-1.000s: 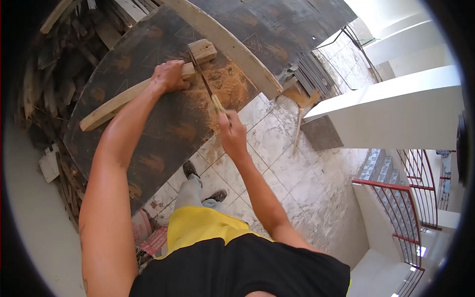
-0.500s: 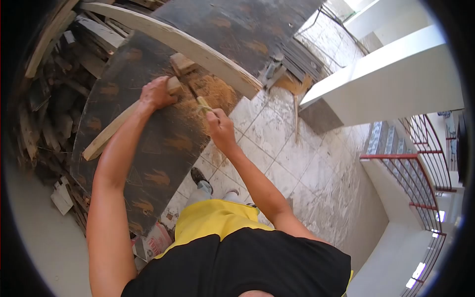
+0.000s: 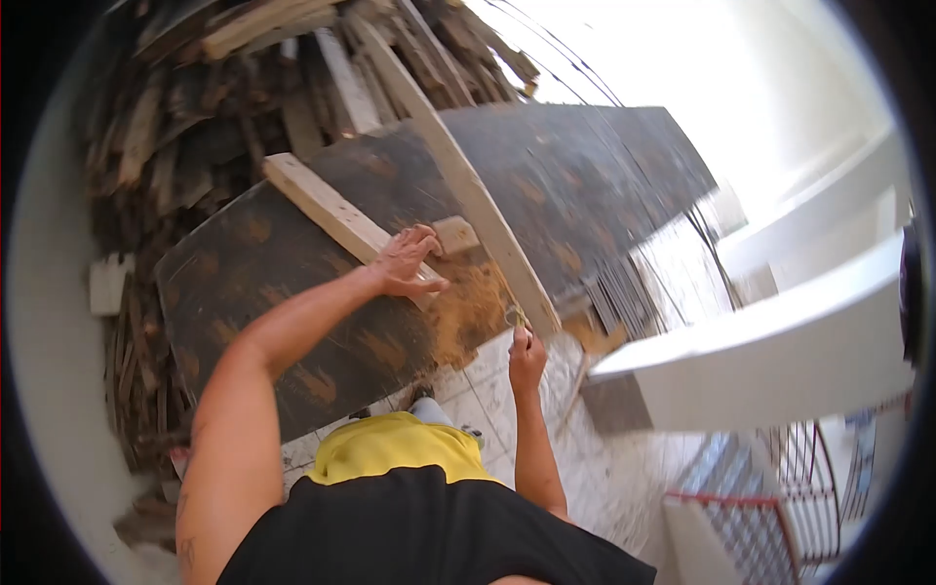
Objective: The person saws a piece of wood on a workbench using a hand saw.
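My left hand (image 3: 405,263) lies across the near end of a pale wooden beam (image 3: 327,207), fingers over one side and thumb on the other. The beam rests at a slant on a dark, scuffed board (image 3: 292,302). Beyond my fingertips lies a short wood block (image 3: 455,235). My right hand (image 3: 527,361) is closed round the pale handle of what looks like a narrow handsaw (image 3: 515,316); its blade barely shows. That hand is just below the end of a long plank (image 3: 468,190). Sawdust (image 3: 463,312) covers the board between my hands.
Stacked scrap wood (image 3: 185,146) fills the far left. Past the board's right end stand dark strips (image 3: 619,292) and a white wall or pillar (image 3: 751,341). Tiled floor (image 3: 487,390) lies below, with a red-railed stairway (image 3: 751,507) at lower right.
The view has turned. My left hand has swung the beam round, so it no longer lies along my forearm. My right hand, with the handsaw, has moved right, close to the long plank's end.
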Action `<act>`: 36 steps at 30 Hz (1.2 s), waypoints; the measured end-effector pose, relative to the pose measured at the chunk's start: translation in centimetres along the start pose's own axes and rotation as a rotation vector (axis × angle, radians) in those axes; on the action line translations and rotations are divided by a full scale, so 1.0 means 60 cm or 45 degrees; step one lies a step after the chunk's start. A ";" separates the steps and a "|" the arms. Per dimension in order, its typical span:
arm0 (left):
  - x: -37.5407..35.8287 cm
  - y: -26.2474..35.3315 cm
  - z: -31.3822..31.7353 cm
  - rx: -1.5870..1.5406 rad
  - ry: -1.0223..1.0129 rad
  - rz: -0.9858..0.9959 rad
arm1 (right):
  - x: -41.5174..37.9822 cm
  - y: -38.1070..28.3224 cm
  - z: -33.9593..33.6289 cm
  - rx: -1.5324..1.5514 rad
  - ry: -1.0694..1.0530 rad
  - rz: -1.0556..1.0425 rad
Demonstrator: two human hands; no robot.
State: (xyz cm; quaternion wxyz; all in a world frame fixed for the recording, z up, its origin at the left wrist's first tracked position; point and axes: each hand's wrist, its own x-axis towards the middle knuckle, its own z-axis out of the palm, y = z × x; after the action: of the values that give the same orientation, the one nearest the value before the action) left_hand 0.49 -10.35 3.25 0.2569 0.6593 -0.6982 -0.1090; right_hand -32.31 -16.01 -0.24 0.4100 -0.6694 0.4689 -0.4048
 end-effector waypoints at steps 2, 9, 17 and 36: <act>0.013 -0.012 0.059 0.014 0.191 -0.253 | 0.028 0.007 0.000 -0.238 -0.143 -0.061; 0.074 0.048 0.035 0.052 0.024 -0.829 | 0.115 0.083 0.068 -0.281 -0.417 -0.281; 0.095 0.055 0.130 0.226 0.390 -0.906 | 0.161 0.029 0.098 -0.589 -0.389 -0.588; -0.794 0.116 -0.120 -0.500 0.002 -1.390 | -0.240 -0.263 0.194 0.121 -1.352 -0.489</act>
State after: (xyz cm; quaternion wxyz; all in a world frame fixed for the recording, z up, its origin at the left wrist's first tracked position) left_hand -1.98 38.25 2.54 0.2815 0.8639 -0.2234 -0.3530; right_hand -20.20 3.30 8.23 0.5384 -0.8352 0.0494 -0.1004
